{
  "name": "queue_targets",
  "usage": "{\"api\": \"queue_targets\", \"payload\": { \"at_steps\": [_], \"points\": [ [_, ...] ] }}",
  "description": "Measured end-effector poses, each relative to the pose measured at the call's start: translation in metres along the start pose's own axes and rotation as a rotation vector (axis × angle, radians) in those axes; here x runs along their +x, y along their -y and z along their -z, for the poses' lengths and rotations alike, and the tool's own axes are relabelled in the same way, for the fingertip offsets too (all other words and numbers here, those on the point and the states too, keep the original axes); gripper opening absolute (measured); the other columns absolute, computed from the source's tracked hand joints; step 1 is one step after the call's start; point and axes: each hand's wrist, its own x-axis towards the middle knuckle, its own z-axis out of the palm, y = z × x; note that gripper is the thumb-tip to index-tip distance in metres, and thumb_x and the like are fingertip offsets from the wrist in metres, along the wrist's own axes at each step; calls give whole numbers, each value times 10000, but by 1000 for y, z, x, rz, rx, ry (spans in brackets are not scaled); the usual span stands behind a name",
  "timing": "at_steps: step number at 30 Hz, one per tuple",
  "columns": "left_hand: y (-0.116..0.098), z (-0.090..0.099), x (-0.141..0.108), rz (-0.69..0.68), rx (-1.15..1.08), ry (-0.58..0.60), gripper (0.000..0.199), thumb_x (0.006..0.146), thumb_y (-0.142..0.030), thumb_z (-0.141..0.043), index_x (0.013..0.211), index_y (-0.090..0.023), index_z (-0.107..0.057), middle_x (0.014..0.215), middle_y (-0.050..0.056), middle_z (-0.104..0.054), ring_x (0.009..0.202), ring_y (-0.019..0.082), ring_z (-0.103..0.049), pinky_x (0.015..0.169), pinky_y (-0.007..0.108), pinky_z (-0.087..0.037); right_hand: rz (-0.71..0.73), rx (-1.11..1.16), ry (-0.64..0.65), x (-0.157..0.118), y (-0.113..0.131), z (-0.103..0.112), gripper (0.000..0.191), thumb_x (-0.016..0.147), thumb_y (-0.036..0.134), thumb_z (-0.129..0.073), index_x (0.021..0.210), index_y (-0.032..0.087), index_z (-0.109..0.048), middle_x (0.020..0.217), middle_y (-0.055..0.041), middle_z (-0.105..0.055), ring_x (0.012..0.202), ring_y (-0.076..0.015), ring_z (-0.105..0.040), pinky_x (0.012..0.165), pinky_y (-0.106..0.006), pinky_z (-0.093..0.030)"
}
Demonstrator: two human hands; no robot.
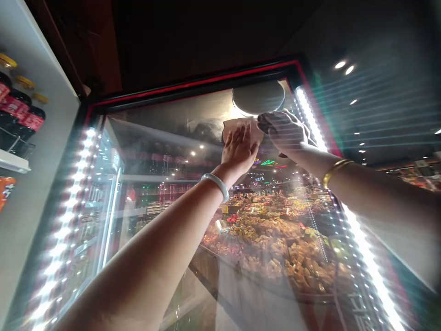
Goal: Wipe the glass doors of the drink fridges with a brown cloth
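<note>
My left hand (239,145) lies flat with its fingers stretched out, pressing a pale pinkish cloth (257,129) against the glass door (155,142). Whether the piece is fabric or paper, I cannot tell. Just right of it, my right hand (284,128) is raised near the upper right of the glass, its fingers dark and blurred by the cloth's edge. I cannot make out whether they hold anything. A pale bangle (217,184) circles my left wrist; a gold bangle (334,171) is on my right. Above both hands a round pale shape (258,97) shows on the glass.
Bright light strips run down the left (70,195) and right (368,262) sides of the door, inside a black frame (193,82) with a red line. Dark bottles (20,108) stand on a white shelf (14,161) at left. Reflected displays of goods appear in the glass.
</note>
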Motion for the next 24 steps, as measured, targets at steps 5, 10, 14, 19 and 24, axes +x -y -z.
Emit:
{"api": "queue_targets", "payload": {
  "at_steps": [5,10,14,19,24],
  "points": [
    [24,3,0,64,97,3,653,1051,-351,-206,1662,-125,-154,1742,85,-176,1623,212,-96,1338,410,-27,7,90,-18,-14,51,-16,477,1020,313,-408,1466,377,-565,1521,16,-566,1438,-273,-472,1163,-527,-466],
    [26,-4,-16,-10,142,43,649,1045,-333,-216,1662,-141,-166,1746,80,-167,1621,211,-111,1335,445,-62,124,88,12,-51,35,-10,479,1008,330,-445,1474,361,-552,1522,11,-562,1411,-275,-492,1189,-541,-422],
    [30,-3,-12,14,167,17,661,1025,-311,-270,1655,-127,-194,1740,78,-188,1620,211,-120,1339,458,-28,-108,83,-105,-16,31,-25,463,1005,383,-438,1434,319,-600,1498,-36,-578,1403,-322,-479,1131,-562,-464],
    [49,7,-14,119,198,-42,650,1019,-275,-270,1645,-109,-206,1740,76,-190,1619,213,-131,1343,458,-22,-63,185,-72,24,90,-34,460,1024,362,-404,1448,386,-582,1485,11,-588,1397,-301,-479,1145,-520,-448],
    [60,9,-40,82,195,-15,665,1008,-270,-284,1650,-122,-187,1743,72,-172,1617,210,-140,1340,445,3,107,156,-13,-12,90,-18,445,1032,357,-406,1435,361,-593,1513,-4,-565,1411,-301,-471,1147,-536,-447]
  ]
}}
